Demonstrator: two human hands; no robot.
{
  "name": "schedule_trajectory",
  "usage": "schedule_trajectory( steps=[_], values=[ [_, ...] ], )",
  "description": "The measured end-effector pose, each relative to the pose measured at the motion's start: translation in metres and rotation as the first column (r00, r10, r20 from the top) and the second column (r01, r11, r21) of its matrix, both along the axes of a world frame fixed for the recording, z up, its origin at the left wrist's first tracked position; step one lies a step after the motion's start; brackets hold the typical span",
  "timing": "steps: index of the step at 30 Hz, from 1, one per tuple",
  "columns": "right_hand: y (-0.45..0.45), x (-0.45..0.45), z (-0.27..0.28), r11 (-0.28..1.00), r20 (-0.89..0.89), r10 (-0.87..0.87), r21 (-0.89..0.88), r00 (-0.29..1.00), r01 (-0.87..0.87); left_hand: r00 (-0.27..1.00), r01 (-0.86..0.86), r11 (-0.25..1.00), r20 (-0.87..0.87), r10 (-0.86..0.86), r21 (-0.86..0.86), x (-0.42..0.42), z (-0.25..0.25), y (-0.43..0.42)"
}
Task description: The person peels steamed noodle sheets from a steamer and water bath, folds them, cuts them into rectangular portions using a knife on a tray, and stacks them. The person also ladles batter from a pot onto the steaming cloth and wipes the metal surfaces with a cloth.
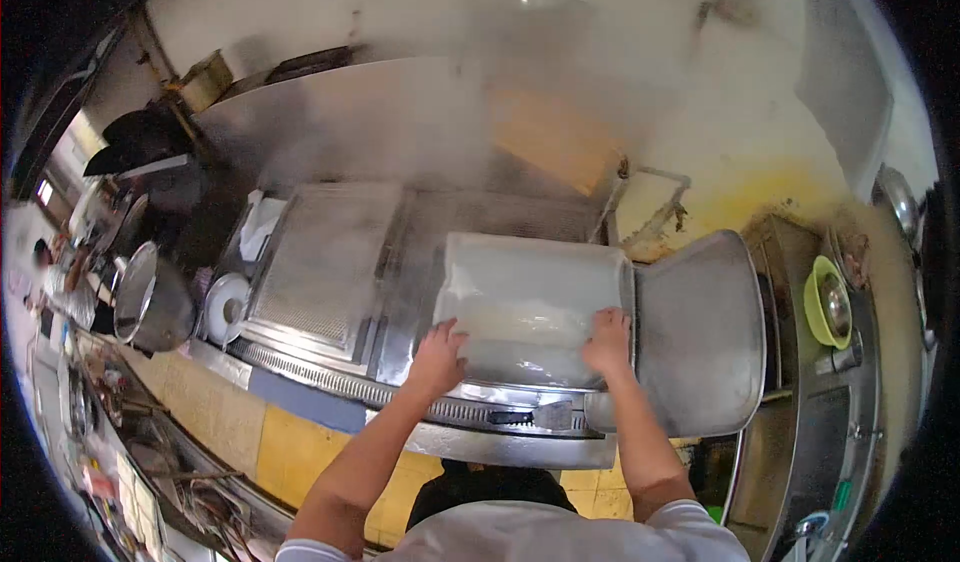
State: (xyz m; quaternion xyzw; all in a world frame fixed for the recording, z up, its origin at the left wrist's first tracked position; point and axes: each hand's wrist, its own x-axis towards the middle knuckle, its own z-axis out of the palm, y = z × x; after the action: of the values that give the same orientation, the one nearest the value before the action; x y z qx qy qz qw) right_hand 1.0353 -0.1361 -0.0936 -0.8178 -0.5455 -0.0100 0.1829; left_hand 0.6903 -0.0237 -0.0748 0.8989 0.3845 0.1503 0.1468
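A long metal counter (530, 450) is stretching across the middle of the view, with steam drifting over its far side and blurring the wall behind; yellow floor tiles (300, 454) are showing along its near side, where the person, in a white top (540, 534), is standing. A glossy white sheet (540, 287) is lying on the counter in front of the person, its surface looking wet and reflecting light; a broad metal panel (702, 332) with rounded corners is resting just beside it on the right; a perforated metal tray (325, 252) is sitting to its left, apart from it.

A deep metal pot (155, 302) is standing tilted in view at the far left; a yellow-green bowl (828, 302) with a metal one inside is resting on the right-hand worktop; a white round dish (228, 307) is lying beside the perforated tray.

The left hand (438, 362) is reaching to the sheet's near left side, its fingertips meeting the edge; the right hand (606, 346) is bending its fingers at the near right side, also meeting the edge; whether either one is pinching the sheet or merely resting on it, one cannot tell. Smallest of all, a black object (511, 418) is lying on the counter's slotted front strip, between the two forearms.
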Motion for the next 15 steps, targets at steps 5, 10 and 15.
schedule_trajectory(
  steps=[5, 10, 15],
  values=[
    [0.004, 0.05, -0.085, 0.944, 0.07, 0.048, -0.328, 0.996, -0.022, 0.906, -0.028, 1.0, -0.423, 0.027, 0.003, 0.046, -0.046, 0.061],
    [-0.005, 0.023, -0.007, 0.803, -0.106, -0.025, -0.595, 0.994, -0.044, 0.912, 0.04, 0.999, -0.406, -0.051, -0.037, 0.028, -0.037, 0.058],
    [-0.018, 0.009, 0.041, 0.659, -0.114, 0.04, -0.744, 0.993, -0.112, 0.896, 0.083, 0.902, -0.364, -0.253, -0.423, -0.005, 0.003, 0.055]
  ],
)
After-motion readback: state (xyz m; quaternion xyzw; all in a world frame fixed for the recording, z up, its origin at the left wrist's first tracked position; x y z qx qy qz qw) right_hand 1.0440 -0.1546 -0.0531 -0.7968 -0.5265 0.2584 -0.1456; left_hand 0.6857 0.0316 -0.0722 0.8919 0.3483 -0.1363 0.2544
